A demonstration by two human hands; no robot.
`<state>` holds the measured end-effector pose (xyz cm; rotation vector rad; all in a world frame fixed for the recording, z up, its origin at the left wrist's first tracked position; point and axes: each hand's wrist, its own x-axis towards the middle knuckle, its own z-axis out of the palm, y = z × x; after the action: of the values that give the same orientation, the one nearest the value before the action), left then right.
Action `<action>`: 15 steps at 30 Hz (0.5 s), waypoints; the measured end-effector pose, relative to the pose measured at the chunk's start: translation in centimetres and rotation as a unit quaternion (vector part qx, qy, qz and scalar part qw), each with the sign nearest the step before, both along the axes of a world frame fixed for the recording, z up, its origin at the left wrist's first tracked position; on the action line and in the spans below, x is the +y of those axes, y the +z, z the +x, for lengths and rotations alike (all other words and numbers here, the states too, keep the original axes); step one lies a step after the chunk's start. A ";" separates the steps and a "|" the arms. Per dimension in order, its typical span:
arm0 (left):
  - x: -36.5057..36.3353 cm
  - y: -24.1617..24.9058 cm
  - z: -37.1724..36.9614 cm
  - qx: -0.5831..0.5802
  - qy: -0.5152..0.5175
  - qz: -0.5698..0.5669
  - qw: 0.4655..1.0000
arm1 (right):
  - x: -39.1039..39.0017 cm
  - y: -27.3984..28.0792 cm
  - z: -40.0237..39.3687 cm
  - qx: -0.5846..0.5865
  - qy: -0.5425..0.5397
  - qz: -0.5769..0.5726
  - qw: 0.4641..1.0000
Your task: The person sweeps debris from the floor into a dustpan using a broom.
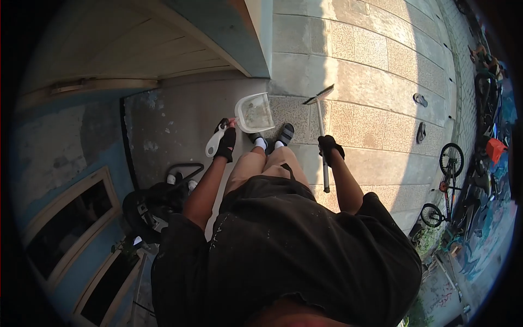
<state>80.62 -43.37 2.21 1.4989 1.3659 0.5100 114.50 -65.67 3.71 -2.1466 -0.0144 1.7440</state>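
Through the head camera I have both hands in view, each in a black glove. The left hand, left of the middle of the frame, is curled around the handle of a pale, see-through dustpan. I see bare fingertips at the top of that grip, and the white end of the handle with its hanging hole sticks out at the lower left. The dustpan's pan spreads above and to the right of the hand, its straight lip turned toward the right of the frame, near the left foot. I can't tell whether it touches the floor.

The right hand, right of the middle, is wrapped around the pole of a long-handled brush. The pole runs nearly straight up and down the frame, its free end below the hand, its narrow head tilted at the upper middle. I can't judge whether that head meets the paving.

Between the two tools I see the wearer's feet in dark striped slides and white socks. A band of sunlight crosses the paving from top to bottom. At the upper right lie two flip-flops, apart from each other; at the right, near a bright orange-red item, is a bicycle.
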 end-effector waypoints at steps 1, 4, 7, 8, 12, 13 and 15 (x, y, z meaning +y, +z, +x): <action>-0.2 -1.1 -0.4 0.005 -0.007 -0.004 1.000 | -0.9 -1.4 0.5 -0.038 0.054 0.000 0.998; -0.7 -0.7 0.0 -0.026 0.017 -0.008 0.999 | -4.6 -9.8 2.8 -0.016 -0.070 0.092 0.993; 0.1 -2.6 0.5 -0.004 0.048 -0.021 0.999 | -3.4 -11.1 5.0 0.189 -0.523 0.077 0.828; 0.9 -4.1 0.9 0.022 0.081 -0.032 0.996 | -3.2 -12.1 5.6 0.142 -0.517 0.096 0.839; 2.4 -11.2 0.0 -0.004 0.105 -0.008 0.994 | -1.3 -15.7 4.1 -0.054 -0.282 0.033 0.957; 2.9 -12.5 -0.2 0.003 0.116 -0.035 0.993 | -0.7 -16.7 3.3 -0.100 -0.179 -0.023 0.979; 3.7 -15.5 -0.9 -0.013 0.127 -0.028 0.991 | 1.9 -15.1 0.8 -0.067 -0.174 -0.104 0.977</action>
<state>79.69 -39.66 -13.24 1.2747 1.5468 0.6430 115.33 -63.79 -11.34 -2.2421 0.4999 1.4517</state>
